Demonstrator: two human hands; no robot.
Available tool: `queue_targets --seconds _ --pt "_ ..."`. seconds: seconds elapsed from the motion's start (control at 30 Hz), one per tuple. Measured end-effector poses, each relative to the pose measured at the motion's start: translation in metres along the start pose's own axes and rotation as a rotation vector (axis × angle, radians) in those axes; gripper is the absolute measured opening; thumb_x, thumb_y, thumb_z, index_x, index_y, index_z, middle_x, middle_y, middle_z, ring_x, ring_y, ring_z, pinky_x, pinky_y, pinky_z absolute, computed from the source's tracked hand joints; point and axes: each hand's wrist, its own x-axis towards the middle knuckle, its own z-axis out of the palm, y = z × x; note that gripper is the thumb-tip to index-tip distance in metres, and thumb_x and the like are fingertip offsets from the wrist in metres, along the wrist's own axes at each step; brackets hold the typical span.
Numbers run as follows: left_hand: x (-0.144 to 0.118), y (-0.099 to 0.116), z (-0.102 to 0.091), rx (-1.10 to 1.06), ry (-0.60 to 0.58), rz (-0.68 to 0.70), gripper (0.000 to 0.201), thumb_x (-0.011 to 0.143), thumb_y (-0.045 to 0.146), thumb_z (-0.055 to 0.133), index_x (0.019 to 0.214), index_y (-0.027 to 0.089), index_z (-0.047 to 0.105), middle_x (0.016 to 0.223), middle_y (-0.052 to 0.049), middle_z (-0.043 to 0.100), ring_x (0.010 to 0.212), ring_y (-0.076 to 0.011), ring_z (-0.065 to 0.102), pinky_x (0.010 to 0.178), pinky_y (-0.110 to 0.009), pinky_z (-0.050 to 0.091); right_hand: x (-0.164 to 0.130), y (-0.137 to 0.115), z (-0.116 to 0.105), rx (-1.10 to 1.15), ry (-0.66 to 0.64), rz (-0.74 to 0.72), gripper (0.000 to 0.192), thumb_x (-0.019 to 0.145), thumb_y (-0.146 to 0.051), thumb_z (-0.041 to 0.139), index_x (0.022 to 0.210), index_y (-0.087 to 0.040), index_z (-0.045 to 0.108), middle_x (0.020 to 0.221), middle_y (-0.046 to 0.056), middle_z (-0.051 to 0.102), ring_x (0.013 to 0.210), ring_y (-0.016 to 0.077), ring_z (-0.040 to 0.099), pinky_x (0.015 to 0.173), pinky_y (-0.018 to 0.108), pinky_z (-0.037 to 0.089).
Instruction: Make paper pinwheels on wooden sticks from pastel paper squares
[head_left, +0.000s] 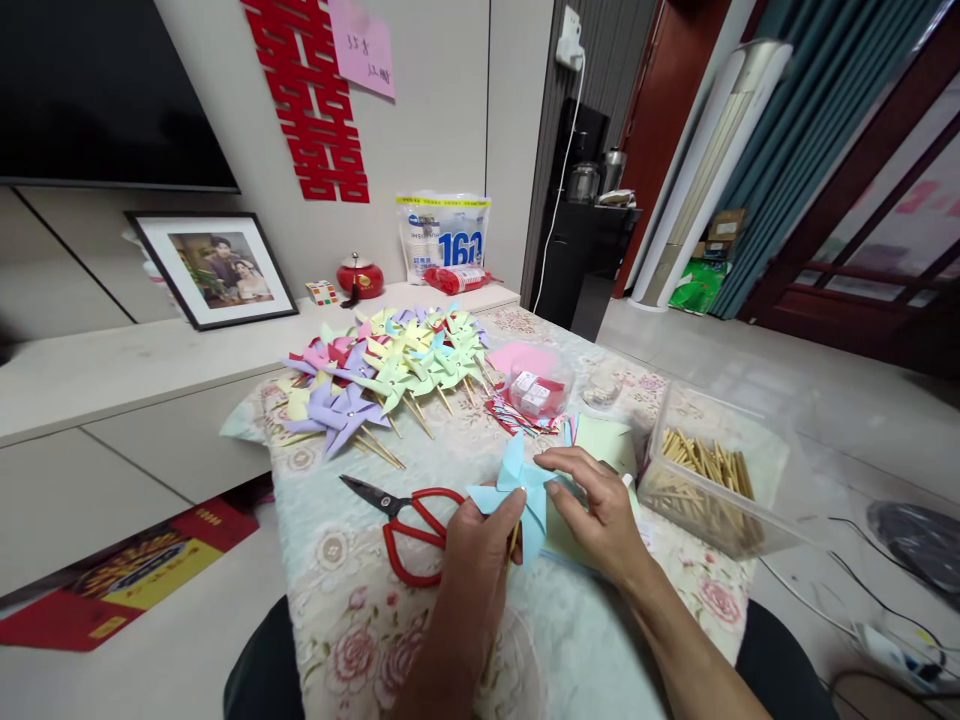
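Note:
A light blue paper pinwheel (517, 488) is held up over the near part of the floral-clothed table (330, 560). My left hand (480, 545) grips it from below, with its wooden stick running down past the fingers. My right hand (596, 500) pinches the pinwheel's centre from the right, above a pale green paper sheet (606, 440). Red-handled scissors (409, 520) lie shut on the cloth just left of my left hand.
A pile of finished pastel pinwheels (390, 370) covers the far side of the table. A clear box of wooden sticks (709, 480) stands at the right edge. A small clear tub (536, 392) and pink paper (521, 356) lie beyond my hands. A low cabinet with a framed photo (214, 268) runs along the left.

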Motion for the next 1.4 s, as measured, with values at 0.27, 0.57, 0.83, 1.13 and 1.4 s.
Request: queue_targets --seconds 0.27,0.57,0.83,1.13,1.4 --pt "0.0012 -0.006 0.0019 0.018 0.01 -0.016 0.028 0.067 0.039 0.075 0.068 0.02 0.054 0.046 0.008 0.045 0.04 -0.0088 0.036 0.041 -0.022 0.027 -0.0017 0.003 0.0038 -0.148 0.029 -0.098 0.03 0.091 -0.009 0.053 0.11 -0.024 0.07 0.099 0.007 0.074 0.094 0.0221 0.069 0.079 0.038 0.055" --pt "0.002 -0.0072 0.0027 0.027 0.007 -0.021 0.031 0.068 0.041 0.075 0.068 0.021 0.052 0.046 0.008 0.045 0.041 -0.0085 0.036 0.041 -0.021 0.027 -0.0025 0.0057 0.004 -0.172 0.026 -0.118 0.024 0.091 -0.008 0.054 0.105 -0.022 0.069 0.094 0.006 0.073 0.091 0.0214 0.068 0.078 0.037 0.054" --pt "-0.0017 -0.0029 0.0033 0.02 -0.012 -0.024 0.028 0.072 0.037 0.074 0.065 0.02 0.052 0.044 0.007 0.046 0.041 -0.008 0.036 0.042 -0.021 0.026 -0.0059 0.008 0.0053 -0.251 0.037 -0.137 0.029 0.092 -0.01 0.054 0.114 -0.023 0.067 0.099 0.007 0.073 0.095 0.0234 0.068 0.081 0.041 0.05" --pt "-0.0029 0.0007 0.0058 0.017 0.012 -0.04 0.03 0.07 0.038 0.074 0.06 0.019 0.052 0.043 0.006 0.047 0.041 -0.0079 0.037 0.042 -0.021 0.026 -0.0064 0.0083 0.005 -0.261 0.041 -0.145 0.03 0.091 -0.009 0.054 0.114 -0.022 0.065 0.1 0.008 0.073 0.095 0.0236 0.068 0.081 0.04 0.05" --pt "-0.0024 -0.0039 0.0041 0.016 0.001 -0.031 0.029 0.072 0.037 0.074 0.063 0.019 0.054 0.044 0.006 0.048 0.04 -0.0079 0.037 0.042 -0.021 0.026 -0.0051 0.0069 0.0055 -0.158 0.021 -0.079 0.025 0.09 -0.009 0.054 0.106 -0.022 0.068 0.099 0.007 0.073 0.096 0.0221 0.068 0.081 0.037 0.053"
